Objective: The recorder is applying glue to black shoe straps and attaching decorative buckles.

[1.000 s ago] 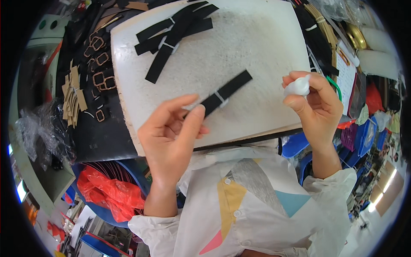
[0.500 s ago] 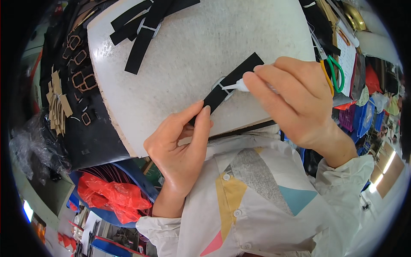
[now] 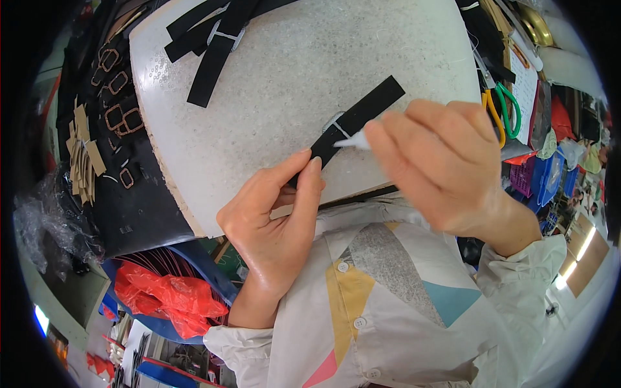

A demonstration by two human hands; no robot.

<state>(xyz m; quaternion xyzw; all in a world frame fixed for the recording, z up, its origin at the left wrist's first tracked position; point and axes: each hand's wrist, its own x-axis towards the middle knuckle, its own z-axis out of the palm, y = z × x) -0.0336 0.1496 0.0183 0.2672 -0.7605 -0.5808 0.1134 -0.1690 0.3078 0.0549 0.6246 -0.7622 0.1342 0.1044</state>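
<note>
My left hand (image 3: 275,213) pinches the near end of a flat black strap (image 3: 372,107) between thumb and fingers. The strap slants up to the right across the white board, threaded through a silver, glittery buckle (image 3: 336,121) whose lower right side is partly hidden. In my right hand (image 3: 446,161), slightly blurred, is a small white squeeze bottle with a thin nozzle (image 3: 356,140), its body mostly covered by my fingers. The nozzle tip points at the strap's right edge just beside the buckle's bar; whether it touches I cannot tell.
More black straps with a silver buckle (image 3: 226,40) lie at the board's (image 3: 284,84) far left. Left of it are several rectangular buckle frames (image 3: 118,83) and cardboard strips (image 3: 84,155). Green and yellow scissors (image 3: 504,110) rest at right. A blue tub (image 3: 223,284) holds a red bag (image 3: 165,294).
My right hand has drawn slightly down, and the nozzle tip has shifted from the buckle's bar toward the strap's near right edge. The strap has turned a little; my left hand keeps its pinch.
</note>
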